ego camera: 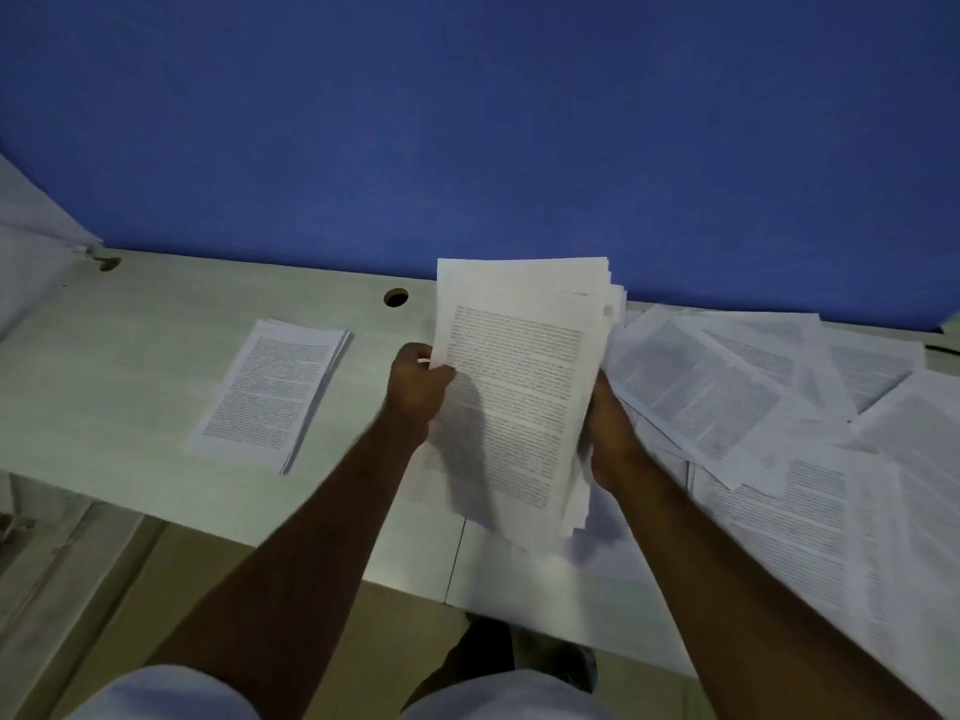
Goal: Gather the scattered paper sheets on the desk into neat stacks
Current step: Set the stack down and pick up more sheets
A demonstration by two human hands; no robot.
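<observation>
I hold a thick bundle of printed sheets (519, 387) upright above the middle of the pale desk (130, 356). My left hand (415, 387) pinches its left edge, thumb on the front page. My right hand (610, 433) grips the right edge, its fingers hidden behind the paper. The bundle's edges are uneven at the top right and bottom. A neat stack of printed sheets (270, 392) lies flat on the desk to the left. Scattered, overlapping sheets (753, 402) cover the desk's right side.
A blue partition wall (467, 122) rises behind the desk. Two cable holes (396, 297) sit near the back edge. A dark pen-like object (940, 349) lies at the far right. The desk's front edge runs diagonally, with the floor and my shoe (483, 652) below it.
</observation>
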